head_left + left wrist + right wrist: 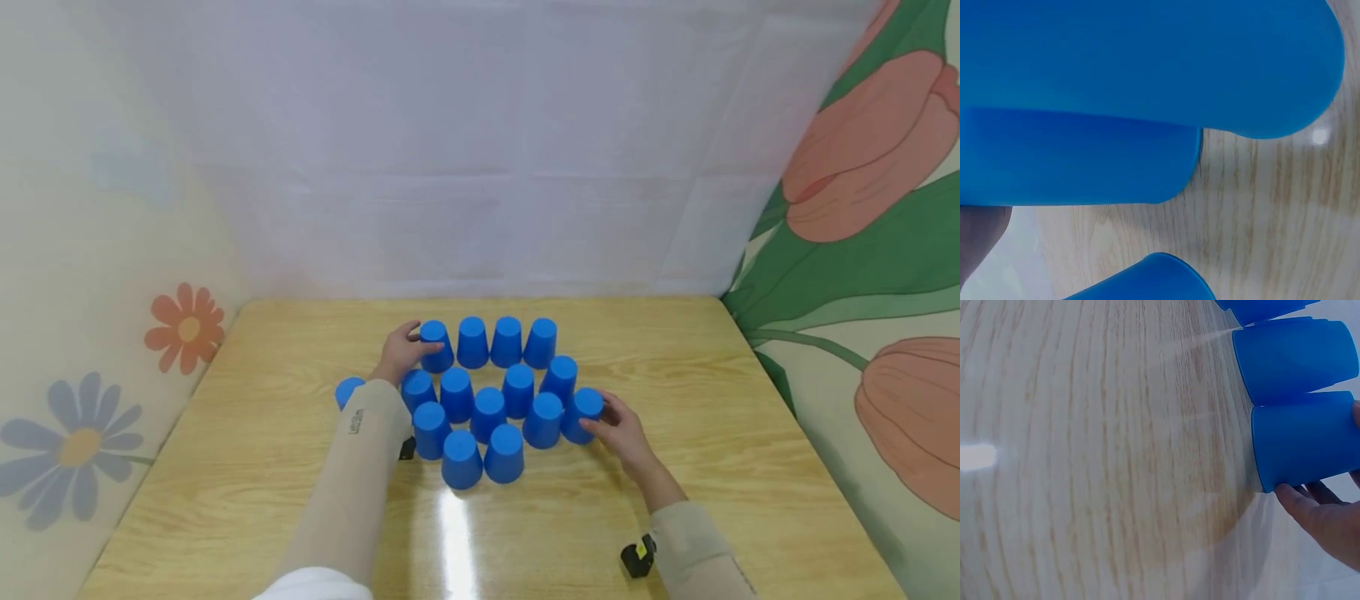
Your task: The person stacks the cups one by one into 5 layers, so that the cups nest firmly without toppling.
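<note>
Several blue cups stand upside down in a tight cluster on the wooden table. At the back left, my left hand (pixel 399 350) grips the end cup (pixel 435 350) of the rear row, thumb across its near side. My right hand (pixel 626 433) holds the rightmost cup (pixel 582 417), thumb in front and fingers behind. The right wrist view shows that cup (pixel 1307 440) with its rim at the tabletop and fingertips near the rim. Large blue cups (pixel 1147 56) fill the top of the left wrist view, where only a bit of the hand (pixel 982 231) shows at lower left.
One blue cup (pixel 348 390) stands apart at the left, partly behind my left forearm. Two cups (pixel 461 462) form the cluster's front. The wooden table (pixel 750 433) meets a white cloth backdrop (pixel 480 167) behind, with flower-painted walls at either side.
</note>
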A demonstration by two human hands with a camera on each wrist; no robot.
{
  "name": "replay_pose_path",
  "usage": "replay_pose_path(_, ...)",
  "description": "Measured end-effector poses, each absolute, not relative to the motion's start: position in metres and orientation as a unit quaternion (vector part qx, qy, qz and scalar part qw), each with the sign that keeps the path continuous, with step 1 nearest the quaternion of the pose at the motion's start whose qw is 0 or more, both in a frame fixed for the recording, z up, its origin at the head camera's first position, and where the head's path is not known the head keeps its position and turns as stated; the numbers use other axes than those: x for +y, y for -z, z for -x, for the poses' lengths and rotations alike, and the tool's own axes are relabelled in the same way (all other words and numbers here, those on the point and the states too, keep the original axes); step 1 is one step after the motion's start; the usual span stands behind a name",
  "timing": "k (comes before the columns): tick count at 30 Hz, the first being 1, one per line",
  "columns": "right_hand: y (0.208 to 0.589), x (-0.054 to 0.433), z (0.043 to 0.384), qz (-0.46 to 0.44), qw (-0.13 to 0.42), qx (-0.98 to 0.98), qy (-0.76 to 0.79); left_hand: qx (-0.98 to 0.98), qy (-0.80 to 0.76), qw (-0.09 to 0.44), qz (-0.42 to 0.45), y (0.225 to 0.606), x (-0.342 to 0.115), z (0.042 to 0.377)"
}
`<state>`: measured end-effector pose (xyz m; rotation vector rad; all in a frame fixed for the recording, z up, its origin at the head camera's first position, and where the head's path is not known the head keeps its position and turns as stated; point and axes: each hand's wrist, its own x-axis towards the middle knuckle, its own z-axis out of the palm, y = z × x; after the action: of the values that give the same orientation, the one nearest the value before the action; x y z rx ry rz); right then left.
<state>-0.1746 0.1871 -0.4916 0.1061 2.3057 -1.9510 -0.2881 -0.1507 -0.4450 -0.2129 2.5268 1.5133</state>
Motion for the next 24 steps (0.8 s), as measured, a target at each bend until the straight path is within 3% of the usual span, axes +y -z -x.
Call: replay_pose_path(24,0.4894,0.1952,0.1748,-0.025,0.057,0.771,0.634,0.825,-0.557,0.083,0.045,0.4378,-0.1543,0.2886)
